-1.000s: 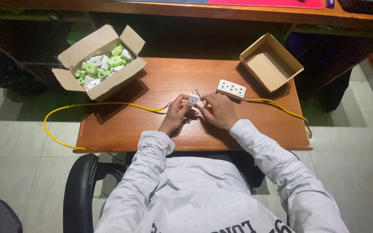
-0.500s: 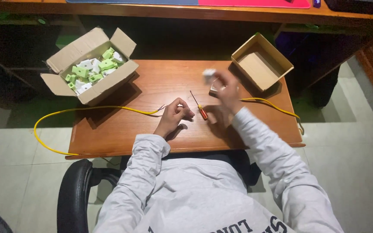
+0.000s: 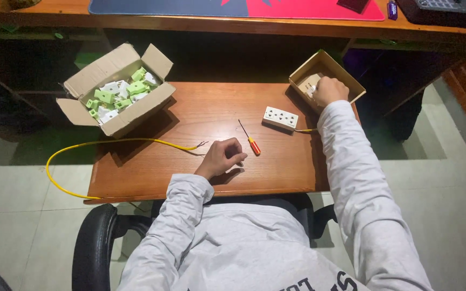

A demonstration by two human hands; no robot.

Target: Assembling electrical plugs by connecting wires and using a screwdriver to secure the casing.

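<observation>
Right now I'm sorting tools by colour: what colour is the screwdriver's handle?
Orange with a red tip, on the screwdriver lying on the table; the head view shows it.

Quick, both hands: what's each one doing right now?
Left hand: loosely curled on the table, contents hidden.
Right hand: closed, inside the small box, contents hidden.

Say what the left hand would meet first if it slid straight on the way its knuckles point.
Probably the screwdriver. The left hand rests curled on the table, pointing up and right, and the tool's orange handle lies just ahead. Depth is unclear, so it might pass beside it.
</observation>
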